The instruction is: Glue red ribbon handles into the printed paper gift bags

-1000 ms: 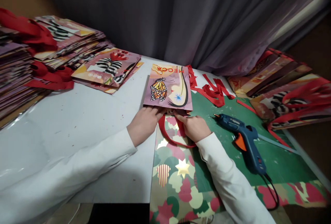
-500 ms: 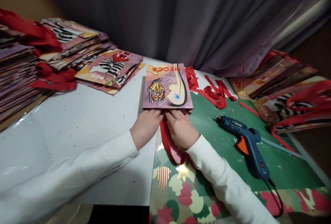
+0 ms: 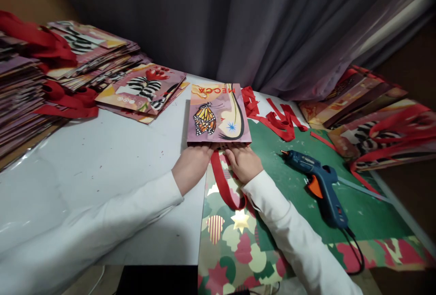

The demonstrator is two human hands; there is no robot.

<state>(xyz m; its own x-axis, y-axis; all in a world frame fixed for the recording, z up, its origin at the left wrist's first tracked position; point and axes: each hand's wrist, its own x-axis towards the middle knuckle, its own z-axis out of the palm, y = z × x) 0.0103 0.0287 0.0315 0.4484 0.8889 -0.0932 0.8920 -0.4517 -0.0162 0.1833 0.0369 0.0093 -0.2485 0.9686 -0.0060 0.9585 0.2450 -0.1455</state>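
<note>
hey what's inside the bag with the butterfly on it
Your left hand and right hand reach partly under the near edge of the butterfly bag, where a red ribbon loops out. Anything deeper inside is covered and can't be seen.

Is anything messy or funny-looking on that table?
A bit: red ribbon pieces lie in a loose jumble beyond the glue gun, and the MECCA lettering on the bag looks upside down in this view.

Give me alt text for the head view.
The left hand and right hand reach beneath the near edge of a butterfly-printed bag, a red ribbon loop between them. A blue glue gun lies at right, stacked bags at left.
</note>
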